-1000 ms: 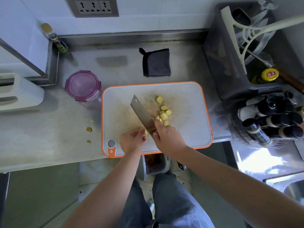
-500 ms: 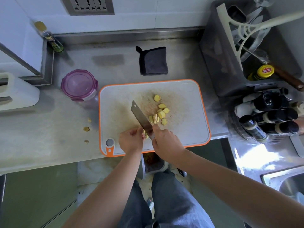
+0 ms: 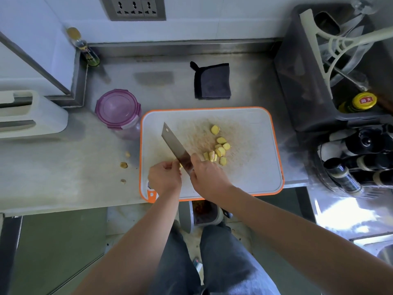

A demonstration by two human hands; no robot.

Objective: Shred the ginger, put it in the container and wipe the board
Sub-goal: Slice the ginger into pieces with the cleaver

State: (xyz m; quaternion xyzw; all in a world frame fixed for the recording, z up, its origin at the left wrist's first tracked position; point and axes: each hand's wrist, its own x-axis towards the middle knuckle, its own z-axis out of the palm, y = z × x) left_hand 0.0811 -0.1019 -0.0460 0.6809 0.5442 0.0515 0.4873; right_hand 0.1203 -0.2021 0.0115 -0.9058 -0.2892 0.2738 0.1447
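From the head camera, your right hand (image 3: 209, 177) had its fingers wrapped round the handle of the cleaver (image 3: 175, 146). The blade ran up and to the left across the cutting board (image 3: 251, 173). Your left hand (image 3: 164, 177) sat just beside the blade with its fingers curled in, the tips pinching a ginger piece (image 3: 180, 166). Only a sliver of yellow showed there, so its size could not be told.

To the right of the blade lay the ginger slices (image 3: 221, 149), some round coins and a few thinner strips nearest the knife. Going by that, you were early in the shredding: most of the ginger was sliced but not yet cut into shreds. The container (image 3: 118, 108), just off the board's upper left corner, had its purple lid on, so nothing had gone in. The folded dark cloth (image 3: 212, 81) lay beyond the board's far edge, and the stained board had yet to be wiped.

The surface was a steel counter (image 3: 63, 167) with ginger scraps (image 3: 123, 165) left of the board. A socket strip (image 3: 134, 7) sat in the tiled wall and a bottle (image 3: 85, 47) stood in the back left corner. A grey rack (image 3: 308, 71) and dark bottles (image 3: 361, 158) stood to the right. A waste bin (image 3: 204, 211) sat on the floor by your legs.
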